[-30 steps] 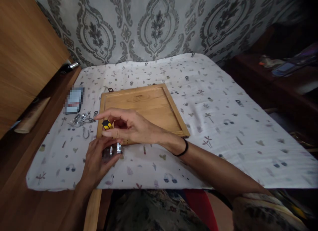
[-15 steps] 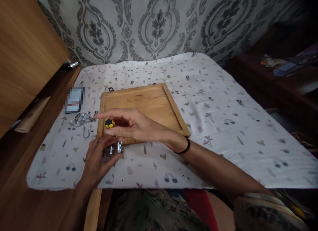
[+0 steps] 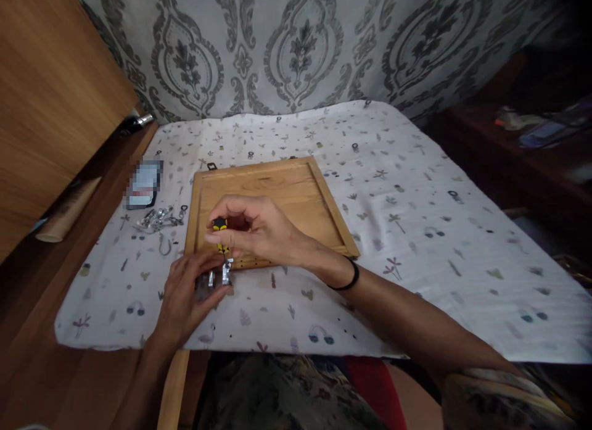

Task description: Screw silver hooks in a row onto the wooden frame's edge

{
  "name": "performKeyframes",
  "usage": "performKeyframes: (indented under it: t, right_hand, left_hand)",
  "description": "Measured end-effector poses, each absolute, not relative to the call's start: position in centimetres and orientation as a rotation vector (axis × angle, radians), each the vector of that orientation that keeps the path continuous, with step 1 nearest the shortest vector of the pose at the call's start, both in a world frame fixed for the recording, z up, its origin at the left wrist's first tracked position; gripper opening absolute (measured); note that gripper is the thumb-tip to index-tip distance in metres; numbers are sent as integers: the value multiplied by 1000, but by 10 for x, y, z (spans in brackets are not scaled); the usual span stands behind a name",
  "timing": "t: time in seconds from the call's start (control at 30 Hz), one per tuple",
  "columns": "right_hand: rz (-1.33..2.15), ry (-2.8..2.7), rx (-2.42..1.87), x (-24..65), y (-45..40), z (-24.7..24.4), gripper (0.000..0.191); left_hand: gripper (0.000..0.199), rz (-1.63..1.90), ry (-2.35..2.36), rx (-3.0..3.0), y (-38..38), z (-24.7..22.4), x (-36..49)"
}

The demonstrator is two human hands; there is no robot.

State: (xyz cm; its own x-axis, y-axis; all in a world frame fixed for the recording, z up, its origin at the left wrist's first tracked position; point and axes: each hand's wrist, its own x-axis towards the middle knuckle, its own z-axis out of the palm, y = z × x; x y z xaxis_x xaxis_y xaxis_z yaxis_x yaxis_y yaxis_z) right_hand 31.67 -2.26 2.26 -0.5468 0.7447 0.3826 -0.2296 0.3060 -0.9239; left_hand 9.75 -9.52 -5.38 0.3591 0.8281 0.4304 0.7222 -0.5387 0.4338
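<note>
My right hand (image 3: 266,229) is closed around the black and yellow handle of a screwdriver (image 3: 221,224), which points downward. Below it, at the near left corner of a framed wooden board (image 3: 268,198), my left hand (image 3: 185,288) has its fingers and thumb around a small shiny metal fitting (image 3: 226,274). The screwdriver's tip is at or just above this fitting; whether it touches a screw is too small to see. Left of the board lies a pile of small metal pieces (image 3: 160,219), with a curved metal hook (image 3: 164,245) just in front of it.
A phone (image 3: 145,183) with a blurred screen lies on the patterned white cloth (image 3: 416,263) at the left. Wooden furniture (image 3: 55,78) rises beyond that side, and a grey patterned curtain (image 3: 303,47) hangs behind the table. Dim items rest on a dark surface (image 3: 490,146) at the right.
The fingers of my right hand have curled from stretched out to wrapped around the screwdriver handle, which now stands more upright. My left hand stays at the fitting. The whole view has shifted slightly.
</note>
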Motion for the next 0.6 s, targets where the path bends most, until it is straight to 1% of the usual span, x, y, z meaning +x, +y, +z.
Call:
performKeyframes:
  t: [0.13, 0.23, 0.43, 0.6]
  right_hand:
    - [1085, -1805, -517, 316, -29, 23, 35]
    - [957, -1899, -496, 318, -36, 29, 32]
    - [806, -1888, -550, 317, -35, 29, 28]
    - [805, -1912, -557, 315, -33, 24, 28]
  left_hand:
    - [46, 916, 1427, 2432, -96, -53, 98]
    - [44, 921, 1456, 2417, -96, -52, 99]
    - [38, 909, 1421, 2432, -97, -49, 99]
    - [37, 914, 1405, 2431, -97, -49, 99]
